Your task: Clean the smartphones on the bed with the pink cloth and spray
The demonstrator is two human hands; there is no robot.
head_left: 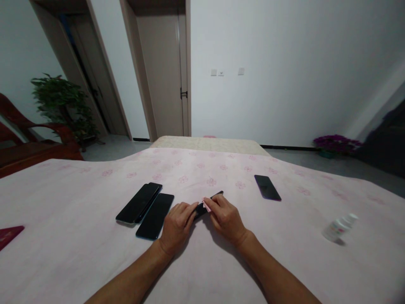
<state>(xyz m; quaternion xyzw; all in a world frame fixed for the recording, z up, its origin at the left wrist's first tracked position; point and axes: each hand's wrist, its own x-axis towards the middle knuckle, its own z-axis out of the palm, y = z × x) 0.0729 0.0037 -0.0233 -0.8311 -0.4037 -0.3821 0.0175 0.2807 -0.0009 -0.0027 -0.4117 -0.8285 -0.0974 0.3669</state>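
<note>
Between my two hands is a dark smartphone [200,211], tilted, with its far corner showing past my right fingers. My left hand [177,223] is closed on its near left end. In my right hand [226,217] a small pink-and-white cloth [206,205] is pinched against the phone's face; the fingers cover most of it. Just left of my left hand a black phone [155,216] lies flat, screen up. Beside that, another phone [136,203] rests partly over a further one [155,185].
A single phone [267,187] lies to the right, with a white bottle [340,228] standing nearer. A dark red booklet [10,236] is at the left edge. All rest on a pink flowered tablecloth [202,270]. A wooden chair [38,143] and a plant [61,99] stand beyond.
</note>
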